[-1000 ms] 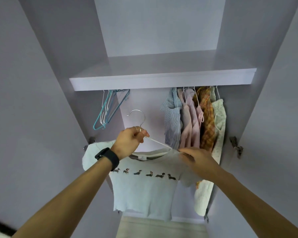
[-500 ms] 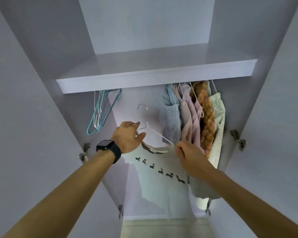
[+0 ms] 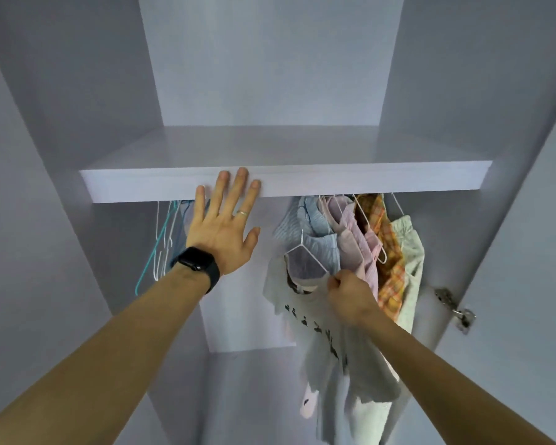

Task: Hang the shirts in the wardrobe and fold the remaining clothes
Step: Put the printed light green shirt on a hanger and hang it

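Observation:
A pale T-shirt with a row of small dog prints [image 3: 326,329] hangs on a white wire hanger [image 3: 302,248] under the wardrobe shelf [image 3: 366,183], just left of the other hung clothes. My right hand [image 3: 347,292] pinches the shirt's shoulder at the hanger's right arm. My left hand [image 3: 225,226], a black watch on its wrist, is spread flat with straight fingers, and its fingertips lie over the shelf's front edge. The hanger's hook and the rail are hidden behind the shelf.
Several shirts hang at the right: a blue striped one [image 3: 315,232], pink ones [image 3: 353,248], an orange plaid one [image 3: 389,261] and a pale green one [image 3: 411,268]. Empty teal and white hangers [image 3: 161,248] hang at the left. A door hinge [image 3: 456,309] sticks out at the right.
The hanger with the dog-print shirt went up and to the right beside the hung clothes. My left hand let go of it and spread open at the shelf edge.

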{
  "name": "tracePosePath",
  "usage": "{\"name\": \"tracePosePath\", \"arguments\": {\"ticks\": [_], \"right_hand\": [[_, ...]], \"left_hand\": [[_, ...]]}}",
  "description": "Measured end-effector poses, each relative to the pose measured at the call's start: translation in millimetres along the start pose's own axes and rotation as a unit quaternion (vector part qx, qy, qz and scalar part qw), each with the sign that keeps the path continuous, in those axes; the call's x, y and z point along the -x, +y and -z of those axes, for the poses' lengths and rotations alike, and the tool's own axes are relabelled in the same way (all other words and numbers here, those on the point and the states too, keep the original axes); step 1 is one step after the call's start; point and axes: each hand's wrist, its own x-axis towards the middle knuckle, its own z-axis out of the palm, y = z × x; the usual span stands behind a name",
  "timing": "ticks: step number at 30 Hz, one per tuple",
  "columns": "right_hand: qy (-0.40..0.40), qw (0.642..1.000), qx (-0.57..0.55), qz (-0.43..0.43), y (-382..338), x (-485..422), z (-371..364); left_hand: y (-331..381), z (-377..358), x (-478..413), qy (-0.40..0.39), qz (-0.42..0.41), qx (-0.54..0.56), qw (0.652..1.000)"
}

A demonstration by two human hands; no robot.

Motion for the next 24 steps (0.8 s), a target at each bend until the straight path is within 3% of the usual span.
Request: {"name": "tracePosePath", "arguments": {"ticks": [7, 12, 18, 24], "right_hand": [[0.017, 0.996, -0.082, 0.006, 5.6, -57.6, -14.1], [0.071, 0.986, -0.15, 0.033, 20.7, -85.7, -42.0], [0.213, 0.964, -0.149, 0.059, 16.7, -101.7, -53.3], [0.24, 0.962, -0.117, 0.054, -16.1, -142.8, -56.5]], "left_hand": [[-2.0, -50.2, -13.5, 0.084, 0.024, -0.017, 0.996], [-5.6, -74.2, -18.7, 0.155, 0.018, -0.018, 0.988], [-2.9, -84.4, -28.2, 0.192, 0.033, -0.032, 0.98], [-5.1, -90.6, -27.7, 0.204, 0.042, -0.027, 0.978]]}}
